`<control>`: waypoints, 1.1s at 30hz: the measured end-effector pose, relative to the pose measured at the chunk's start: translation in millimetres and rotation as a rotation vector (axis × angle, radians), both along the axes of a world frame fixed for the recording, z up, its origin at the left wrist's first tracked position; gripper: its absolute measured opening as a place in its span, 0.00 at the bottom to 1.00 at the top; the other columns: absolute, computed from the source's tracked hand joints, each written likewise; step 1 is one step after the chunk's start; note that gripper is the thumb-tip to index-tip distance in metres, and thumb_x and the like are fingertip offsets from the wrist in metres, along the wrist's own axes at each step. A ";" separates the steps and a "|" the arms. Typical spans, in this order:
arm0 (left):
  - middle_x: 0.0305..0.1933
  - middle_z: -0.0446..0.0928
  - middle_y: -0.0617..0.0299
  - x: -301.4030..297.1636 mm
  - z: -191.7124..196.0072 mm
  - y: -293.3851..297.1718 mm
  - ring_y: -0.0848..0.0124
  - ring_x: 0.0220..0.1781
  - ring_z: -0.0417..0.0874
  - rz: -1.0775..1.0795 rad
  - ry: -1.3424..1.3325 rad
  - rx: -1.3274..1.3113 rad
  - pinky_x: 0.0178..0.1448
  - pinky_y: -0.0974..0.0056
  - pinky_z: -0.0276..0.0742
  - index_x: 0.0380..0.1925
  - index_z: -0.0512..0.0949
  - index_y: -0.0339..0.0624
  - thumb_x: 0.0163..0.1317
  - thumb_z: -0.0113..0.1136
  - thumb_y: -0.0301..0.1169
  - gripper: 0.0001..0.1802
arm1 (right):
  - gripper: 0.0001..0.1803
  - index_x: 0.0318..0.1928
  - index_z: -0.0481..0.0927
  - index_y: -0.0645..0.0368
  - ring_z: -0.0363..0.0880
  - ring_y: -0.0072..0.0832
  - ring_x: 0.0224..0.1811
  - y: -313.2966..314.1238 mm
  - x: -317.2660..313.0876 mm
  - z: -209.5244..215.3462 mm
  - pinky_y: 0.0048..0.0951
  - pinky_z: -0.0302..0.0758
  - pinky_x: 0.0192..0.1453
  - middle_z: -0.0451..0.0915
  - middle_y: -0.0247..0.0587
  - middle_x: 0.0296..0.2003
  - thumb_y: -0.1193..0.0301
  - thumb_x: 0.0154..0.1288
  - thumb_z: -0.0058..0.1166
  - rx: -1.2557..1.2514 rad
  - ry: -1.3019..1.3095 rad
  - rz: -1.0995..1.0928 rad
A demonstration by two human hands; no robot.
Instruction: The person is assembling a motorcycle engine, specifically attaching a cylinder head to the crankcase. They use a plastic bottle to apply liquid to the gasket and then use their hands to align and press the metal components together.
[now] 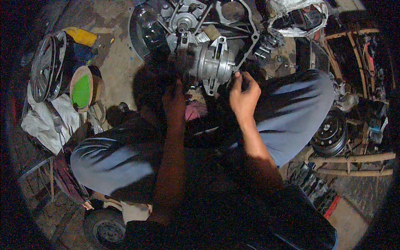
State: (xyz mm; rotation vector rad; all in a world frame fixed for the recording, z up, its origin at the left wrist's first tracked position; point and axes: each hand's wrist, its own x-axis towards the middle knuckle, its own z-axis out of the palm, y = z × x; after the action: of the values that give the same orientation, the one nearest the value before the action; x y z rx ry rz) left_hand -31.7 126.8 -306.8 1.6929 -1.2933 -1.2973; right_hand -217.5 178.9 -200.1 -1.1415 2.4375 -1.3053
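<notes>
A cylindrical silver metal housing with slotted lugs lies in front of me, between my legs. At its right end is my right hand, fingers curled and thumb pressed in beside the rim. What those fingers pinch is hidden in dark shadow. My left hand is near the housing's left side, deep in shade, its fingers lost in the dark. A dark upright piece stands just beyond the left hand, too dim to name. A pink cloth lies below the housing, between my forearms.
Beyond the housing lie a larger metal casing and a thin gasket-like frame. A white sack holding parts stands far right. Wheel covers, a green-faced round object and a pale sack are left. A wheel rim sits right.
</notes>
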 end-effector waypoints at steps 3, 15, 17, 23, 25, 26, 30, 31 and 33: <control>0.52 0.83 0.38 2.2 -0.4 1.6 0.43 0.53 0.83 0.001 -0.004 0.001 0.60 0.47 0.75 0.53 0.81 0.31 0.73 0.55 0.54 0.32 | 0.18 0.44 0.83 0.76 0.87 0.43 0.41 2.1 4.2 4.9 0.38 0.77 0.51 0.87 0.62 0.37 0.67 0.72 0.58 -0.038 -0.005 -0.039; 0.52 0.83 0.37 5.0 0.6 1.4 0.42 0.54 0.82 0.000 -0.002 0.021 0.61 0.47 0.75 0.54 0.81 0.31 0.73 0.55 0.56 0.34 | 0.18 0.41 0.82 0.75 0.82 0.35 0.35 -4.8 1.0 -9.6 0.37 0.77 0.48 0.86 0.57 0.33 0.66 0.72 0.59 0.000 -0.107 -0.084; 0.52 0.83 0.37 4.9 4.0 -2.4 0.42 0.53 0.82 0.055 -0.030 0.095 0.60 0.47 0.75 0.53 0.81 0.31 0.73 0.55 0.55 0.33 | 0.18 0.41 0.82 0.75 0.83 0.35 0.38 0.6 -8.3 -13.3 0.35 0.77 0.50 0.86 0.55 0.33 0.66 0.72 0.59 0.209 -0.207 -0.133; 0.48 0.84 0.40 -6.4 16.6 -0.1 0.47 0.48 0.84 0.091 -0.055 -0.070 0.59 0.48 0.75 0.47 0.81 0.31 0.73 0.56 0.51 0.28 | 0.14 0.48 0.83 0.69 0.83 0.35 0.50 1.9 -4.9 45.1 0.34 0.75 0.61 0.86 0.48 0.46 0.68 0.75 0.58 0.147 -0.208 0.099; 0.46 0.84 0.41 -9.7 32.6 2.6 0.48 0.48 0.84 0.076 0.005 -0.104 0.59 0.49 0.76 0.45 0.81 0.30 0.73 0.58 0.49 0.26 | 0.21 0.61 0.75 0.69 0.77 0.41 0.63 1.0 -19.8 74.9 0.37 0.69 0.71 0.79 0.57 0.59 0.70 0.73 0.59 0.291 -0.109 0.159; 0.45 0.84 0.42 -12.2 41.0 1.3 0.49 0.48 0.84 0.088 0.039 -0.065 0.59 0.50 0.76 0.44 0.81 0.30 0.73 0.59 0.47 0.25 | 0.25 0.65 0.72 0.69 0.75 0.44 0.66 1.8 -32.5 83.0 0.38 0.67 0.73 0.76 0.59 0.62 0.72 0.73 0.59 0.347 0.031 0.208; 0.46 0.83 0.45 -14.7 41.5 1.9 0.52 0.51 0.83 0.110 0.119 -0.114 0.60 0.51 0.75 0.45 0.81 0.32 0.71 0.62 0.42 0.20 | 0.44 0.75 0.57 0.68 0.76 0.54 0.65 -11.6 -87.8 108.1 0.41 0.69 0.71 0.76 0.64 0.61 0.88 0.57 0.55 0.173 0.471 0.534; 0.47 0.83 0.46 -21.0 40.4 3.8 0.52 0.53 0.82 0.146 0.107 -0.143 0.61 0.51 0.74 0.45 0.81 0.33 0.71 0.63 0.41 0.19 | 0.42 0.74 0.59 0.69 0.78 0.53 0.63 -19.5 -102.0 112.3 0.41 0.71 0.69 0.79 0.63 0.58 0.88 0.57 0.55 0.183 0.485 0.577; 0.51 0.81 0.46 -26.6 40.5 3.6 0.53 0.57 0.80 0.163 0.023 -0.182 0.64 0.50 0.72 0.49 0.79 0.34 0.70 0.64 0.41 0.19 | 0.34 0.68 0.67 0.70 0.84 0.45 0.54 -39.0 -110.3 121.7 0.40 0.75 0.64 0.84 0.56 0.49 0.85 0.61 0.61 0.109 0.481 0.680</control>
State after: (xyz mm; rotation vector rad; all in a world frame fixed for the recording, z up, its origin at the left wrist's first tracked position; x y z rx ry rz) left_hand -58.3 130.3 -266.3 1.6143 -1.1951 -1.0684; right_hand -327.8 139.9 -78.4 -2.1827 2.0093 -0.7354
